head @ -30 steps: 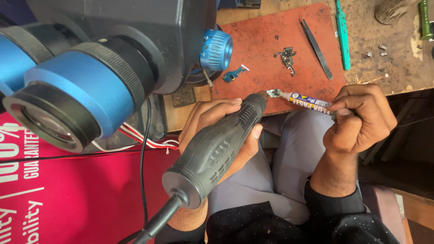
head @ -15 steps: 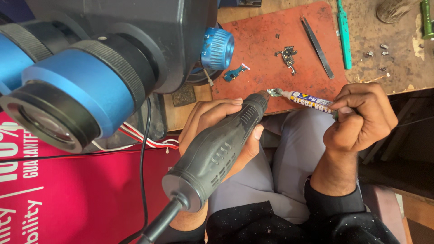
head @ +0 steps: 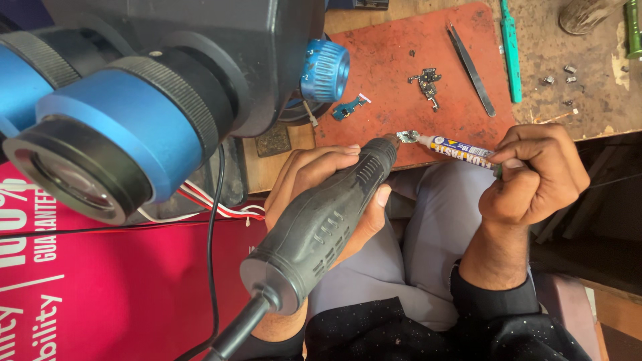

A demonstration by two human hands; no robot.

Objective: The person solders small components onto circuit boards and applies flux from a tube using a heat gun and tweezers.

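Note:
My left hand (head: 314,180) grips a dark grey corded rotary tool (head: 328,220), its tip pointing up and right toward a small silvery part (head: 406,136). That part sits at the nozzle end of a thin white syringe-like tube (head: 461,150), which my right hand (head: 535,174) pinches at its back end. Tool tip and tube nozzle meet at the near edge of a red work mat (head: 401,60), above my lap in grey trousers.
A large black and blue microscope head (head: 134,113) fills the upper left. On the mat lie black tweezers (head: 471,60), a small dark metal part (head: 426,80) and a tiny blue piece (head: 348,108). A green tool (head: 511,53) and small screws (head: 558,75) rest on the worn bench.

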